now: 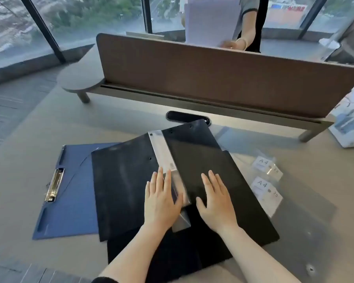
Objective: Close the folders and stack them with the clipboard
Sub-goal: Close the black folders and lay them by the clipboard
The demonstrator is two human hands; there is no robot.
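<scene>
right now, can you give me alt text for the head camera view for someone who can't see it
Two bare hands, left hand and right hand, lie flat and open on an open black folder spread across a grey desk, either side of its clear spine strip. A blue clipboard lies partly under its left side; a second person holding papers stands beyond the brown divider.

An office: desk (39,127) with divider panel (213,78), high-rise windows (90,17).

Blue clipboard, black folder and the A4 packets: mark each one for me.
Blue clipboard (74,205): head view, on its bare blue board right of the metal clip.
Black folder (123,180): head view, on its left cover.
A4 packets (267,187): head view, on the nearer packet's white label.
</scene>
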